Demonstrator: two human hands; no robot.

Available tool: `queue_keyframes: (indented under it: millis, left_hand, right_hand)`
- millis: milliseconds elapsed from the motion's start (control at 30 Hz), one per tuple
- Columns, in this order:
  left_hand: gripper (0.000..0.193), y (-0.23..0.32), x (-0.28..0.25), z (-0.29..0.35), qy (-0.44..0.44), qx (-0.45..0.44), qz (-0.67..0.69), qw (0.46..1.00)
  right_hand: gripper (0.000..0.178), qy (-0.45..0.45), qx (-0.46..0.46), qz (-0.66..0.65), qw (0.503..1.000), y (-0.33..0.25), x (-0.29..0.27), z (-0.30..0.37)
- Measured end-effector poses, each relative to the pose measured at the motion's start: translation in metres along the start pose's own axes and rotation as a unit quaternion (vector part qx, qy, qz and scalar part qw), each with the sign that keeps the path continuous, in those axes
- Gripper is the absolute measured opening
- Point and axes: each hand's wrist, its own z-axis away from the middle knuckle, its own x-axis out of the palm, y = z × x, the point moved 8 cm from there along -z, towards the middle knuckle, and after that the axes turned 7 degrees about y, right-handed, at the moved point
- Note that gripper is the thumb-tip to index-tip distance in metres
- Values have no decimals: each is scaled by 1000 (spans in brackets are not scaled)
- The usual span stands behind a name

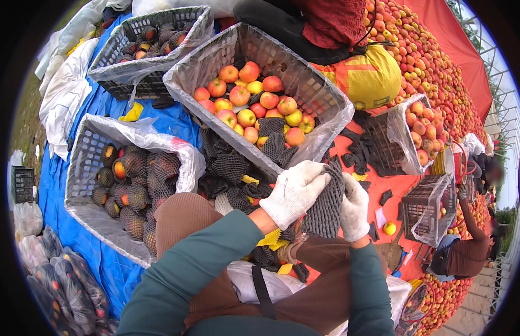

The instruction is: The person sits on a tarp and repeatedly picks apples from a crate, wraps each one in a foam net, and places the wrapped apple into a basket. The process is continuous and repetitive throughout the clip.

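Above my lap I hold a dark grey foam net sleeve (324,210) between both hands. My left hand (293,191), in a white knitted glove, pinches its upper left edge. The gloved right hand (354,208) is closed on its right edge. The sleeve hangs down and looks flat; its inside is hidden. Just beyond my hands stands a large plastic-lined crate (215,120) of loose red and yellow apples (240,96), with a few dark net sleeves (278,147) on top of them. More net sleeves (233,164) are heaped between that crate and my knees.
At my left is a lined crate (106,238) of netted apples (135,162); another such crate (111,70) stands beyond it. Blue sheeting (52,185) lies below them. To the right are more crates (383,140), a big apple pile (433,61) and a person (467,255). Another person (333,28) sits opposite.
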Motion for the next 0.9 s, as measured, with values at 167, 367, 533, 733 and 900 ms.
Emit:
queue_keyframes:
  millis: [167,367,533,733,900]
  left_hand:
    - [25,-20,7,-4,-36,-133,178,974]
    - [17,-23,10,1,-40,-207,257,943]
    - [11,-22,10,2,-53,-217,219,950]
    - [8,-11,24,1,-119,-228,542,800]
    - [23,26,38,36,-222,-342,613,677]
  right_hand:
    - [18,14,27,-77,997,-6,4,-4]
    - [17,23,-3,-131,991,-4,0,-11]
    - [13,44,67,-377,923,4,-11,-14]
    - [21,80,-19,-9,997,40,-22,-11]
    - [18,106,225,-555,793,29,7,4]
